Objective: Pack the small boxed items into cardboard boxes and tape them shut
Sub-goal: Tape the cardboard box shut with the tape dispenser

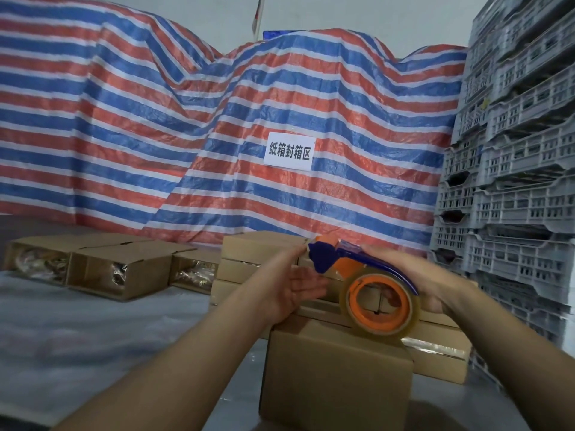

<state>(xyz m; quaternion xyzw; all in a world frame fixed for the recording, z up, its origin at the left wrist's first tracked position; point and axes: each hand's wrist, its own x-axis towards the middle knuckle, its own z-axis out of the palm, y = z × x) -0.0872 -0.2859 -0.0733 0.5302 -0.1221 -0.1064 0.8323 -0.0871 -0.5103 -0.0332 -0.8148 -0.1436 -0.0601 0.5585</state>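
Now your right hand [413, 275] grips the blue-and-orange tape dispenser [364, 287] over the near closed cardboard box [336, 374], clear roll touching its top; your left hand [295, 287] lies flat, fingers straight, just left of the dispenser.

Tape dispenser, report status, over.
Right hand grips tape dispenser over the near cardboard box. Left hand open, fingers at its front end. Nothing in the way.
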